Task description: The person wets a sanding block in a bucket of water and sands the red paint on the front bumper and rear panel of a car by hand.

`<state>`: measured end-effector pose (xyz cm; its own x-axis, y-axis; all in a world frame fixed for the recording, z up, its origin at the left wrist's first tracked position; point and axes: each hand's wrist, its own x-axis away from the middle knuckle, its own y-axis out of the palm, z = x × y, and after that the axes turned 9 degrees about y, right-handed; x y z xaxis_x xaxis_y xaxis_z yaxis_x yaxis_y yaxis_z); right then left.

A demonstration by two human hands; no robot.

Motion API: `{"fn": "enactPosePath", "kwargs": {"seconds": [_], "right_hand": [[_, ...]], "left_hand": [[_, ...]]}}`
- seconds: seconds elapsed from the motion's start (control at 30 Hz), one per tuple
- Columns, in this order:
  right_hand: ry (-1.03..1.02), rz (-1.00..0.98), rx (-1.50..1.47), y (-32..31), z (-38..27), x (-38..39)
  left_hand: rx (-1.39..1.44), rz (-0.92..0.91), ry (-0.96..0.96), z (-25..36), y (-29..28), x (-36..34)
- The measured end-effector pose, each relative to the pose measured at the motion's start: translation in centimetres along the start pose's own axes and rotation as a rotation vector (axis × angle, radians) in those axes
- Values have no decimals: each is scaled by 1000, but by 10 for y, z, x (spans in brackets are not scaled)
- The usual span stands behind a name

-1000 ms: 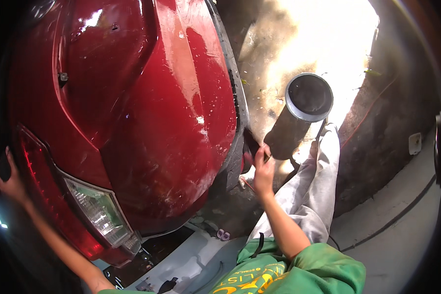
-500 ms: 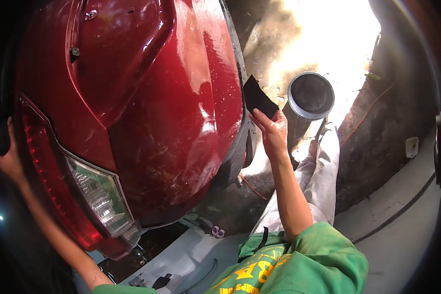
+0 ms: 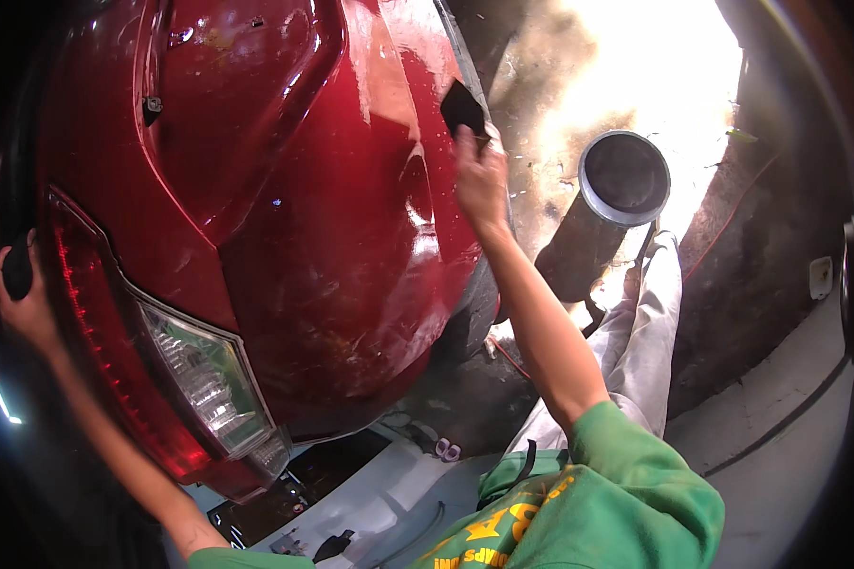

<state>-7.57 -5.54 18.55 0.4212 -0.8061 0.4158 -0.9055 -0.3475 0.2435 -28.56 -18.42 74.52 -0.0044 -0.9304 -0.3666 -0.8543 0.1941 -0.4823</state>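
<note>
A glossy red car body (image 3: 332,256), scuffed and wet-looking, fills the left and middle. My right hand (image 3: 484,185) is at its right edge, slightly blurred, with a black sheet of sandpaper (image 3: 462,106) gripped between thumb and fingers. The sheet overlaps the panel's edge; whether it touches the paint I cannot tell. At far left, my left hand (image 3: 30,308) curls around a dark rounded pad (image 3: 16,268) beside the upper end of the red and clear tail light (image 3: 114,351). The pad's far side is hidden in shadow.
A grey bucket (image 3: 593,197) stands on the wet, sunlit ground right of the car. Near it are my legs in pale trousers (image 3: 650,332). A thin orange cord (image 3: 712,242) runs over the ground. Purple slippers (image 3: 447,449) lie behind, and a pale curved surface (image 3: 778,436) is at lower right.
My right hand has moved up and left with the sandpaper, from beside the car onto its edge. My left hand stays by the tail light. The whole view has shifted slightly.
</note>
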Motion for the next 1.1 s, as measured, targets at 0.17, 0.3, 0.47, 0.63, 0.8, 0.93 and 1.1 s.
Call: {"fn": "enactPosePath", "kwargs": {"seconds": [0.17, 0.3, 0.47, 0.63, 0.8, 0.93, 1.1], "right_hand": [[-206, -107, 197, 53, -16, 58], [-117, -475, 232, -5, -17, 151], [-286, -104, 486, 25, 17, -44], [-219, -301, 351, 6, 28, 85], [-188, -355, 509, -26, 59, 115], [-189, -171, 628, 4, 65, -41], [-51, -372, 429, -28, 68, 127]], "left_hand": [[-76, 9, 82, 4, -7, -6], [-40, 30, -136, 51, -16, -2], [-86, -7, -91, 70, -7, -13], [-63, -16, -24, 35, -21, -5], [-123, -56, -113, 45, -27, -7], [-165, -119, -232, 65, -15, -12], [-339, -116, -76, 70, -29, -13]]}}
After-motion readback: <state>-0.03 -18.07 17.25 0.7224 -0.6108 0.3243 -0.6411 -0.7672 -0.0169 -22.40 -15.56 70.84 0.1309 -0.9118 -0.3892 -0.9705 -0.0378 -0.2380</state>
